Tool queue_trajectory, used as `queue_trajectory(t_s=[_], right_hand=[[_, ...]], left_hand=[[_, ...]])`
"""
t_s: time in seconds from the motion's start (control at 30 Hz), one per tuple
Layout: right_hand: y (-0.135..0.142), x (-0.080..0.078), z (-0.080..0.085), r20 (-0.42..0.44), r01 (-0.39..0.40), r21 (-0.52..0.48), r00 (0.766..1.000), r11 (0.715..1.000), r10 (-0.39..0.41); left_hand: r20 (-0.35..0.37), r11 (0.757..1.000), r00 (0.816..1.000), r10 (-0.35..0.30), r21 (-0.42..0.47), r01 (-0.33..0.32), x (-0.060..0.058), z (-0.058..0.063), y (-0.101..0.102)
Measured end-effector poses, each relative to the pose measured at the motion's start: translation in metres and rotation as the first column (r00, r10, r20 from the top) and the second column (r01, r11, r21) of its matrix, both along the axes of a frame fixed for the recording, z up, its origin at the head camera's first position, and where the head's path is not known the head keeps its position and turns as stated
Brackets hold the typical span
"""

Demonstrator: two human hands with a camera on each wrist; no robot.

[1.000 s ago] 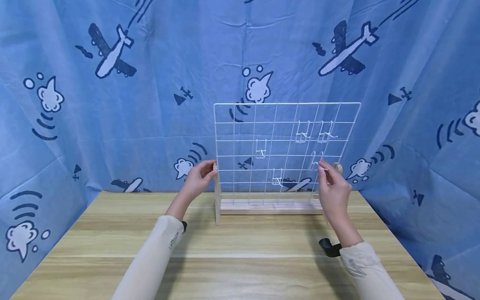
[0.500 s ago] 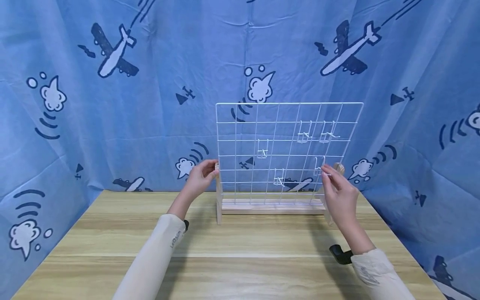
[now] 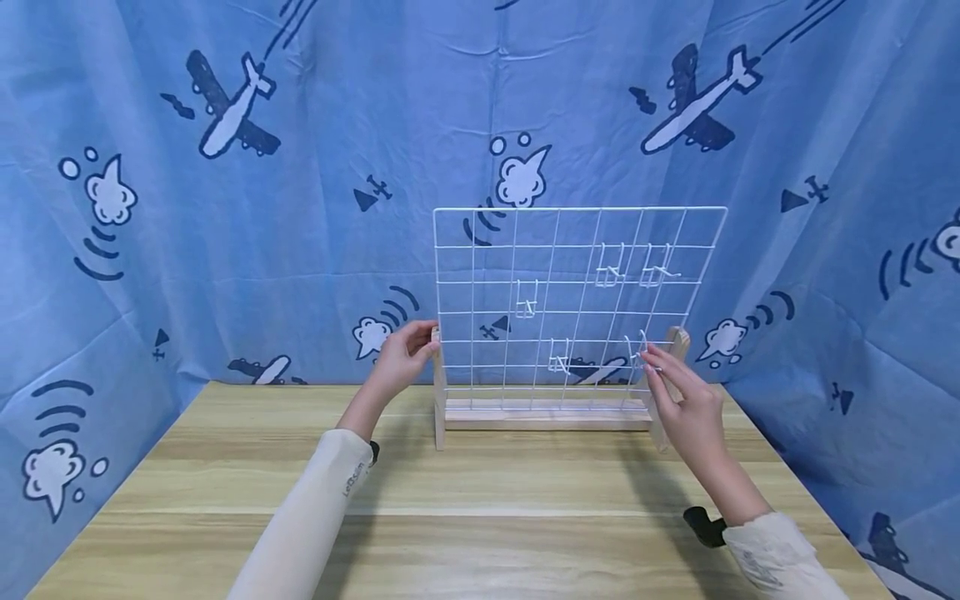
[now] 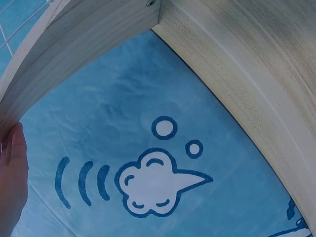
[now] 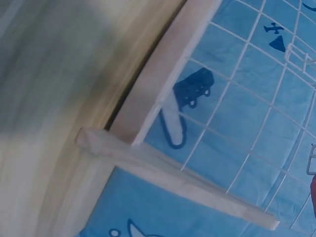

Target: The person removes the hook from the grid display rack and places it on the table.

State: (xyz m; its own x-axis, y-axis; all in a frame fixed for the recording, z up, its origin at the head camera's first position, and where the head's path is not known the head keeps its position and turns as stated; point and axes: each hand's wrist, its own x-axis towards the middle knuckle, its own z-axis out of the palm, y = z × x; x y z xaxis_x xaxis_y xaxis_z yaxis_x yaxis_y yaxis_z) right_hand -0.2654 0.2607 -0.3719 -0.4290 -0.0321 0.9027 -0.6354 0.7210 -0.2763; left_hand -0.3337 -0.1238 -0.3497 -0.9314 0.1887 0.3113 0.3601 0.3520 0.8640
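A white wire grid panel (image 3: 581,208) stands upright in a pale wooden stand (image 3: 547,424). My left hand (image 3: 402,362) grips the top of the stand's left post (image 3: 439,400); the left wrist view catches the same hand (image 4: 12,182) at its edge. In front of the grid's lower right, my right hand (image 3: 690,408) pinches a white wire hook (image 3: 634,347) by its front end. Fingers partly cover this hook, and whether its upper ends sit on a wire I cannot tell. Only a sliver of the hand shows in the right wrist view, beside the hook (image 5: 311,165).
Several like hooks hang on the grid, among them an upper right hook (image 3: 656,275), a middle hook (image 3: 527,309) and a low hook (image 3: 559,362). Under the stand is a wood-grain table (image 3: 525,533). A blue printed curtain (image 3: 315,217) surrounds its back and sides.
My right hand has moved down and slightly right, bringing the pinched hook about one grid row lower. The left hand keeps its grip on the post.
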Motion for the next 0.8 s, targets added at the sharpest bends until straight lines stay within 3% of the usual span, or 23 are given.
queue_trajectory(t_s=[0.17,0.37,0.67,0.8], right_hand=[[0.006,0.002,-0.005,-0.014,0.01,0.059,1.0,0.998,-0.01],[0.011,0.003,-0.01,-0.091,0.016,0.138,0.996,0.99,-0.003],[0.019,0.009,-0.016,0.008,-0.008,0.239,1.0,0.971,0.006],[0.022,0.009,-0.018,-0.004,-0.024,0.289,1.0,0.957,0.027]], left_hand=[[0.002,1.0,1.0,-0.004,0.002,0.004,0.0,0.0,0.0],[0.002,1.0,1.0,-0.005,-0.01,0.005,0.0,0.0,0.0],[0.006,1.0,1.0,-0.003,0.0,0.003,0.001,0.001,0.0],[0.01,1.0,1.0,-0.003,-0.002,0.003,0.003,0.002,0.0]])
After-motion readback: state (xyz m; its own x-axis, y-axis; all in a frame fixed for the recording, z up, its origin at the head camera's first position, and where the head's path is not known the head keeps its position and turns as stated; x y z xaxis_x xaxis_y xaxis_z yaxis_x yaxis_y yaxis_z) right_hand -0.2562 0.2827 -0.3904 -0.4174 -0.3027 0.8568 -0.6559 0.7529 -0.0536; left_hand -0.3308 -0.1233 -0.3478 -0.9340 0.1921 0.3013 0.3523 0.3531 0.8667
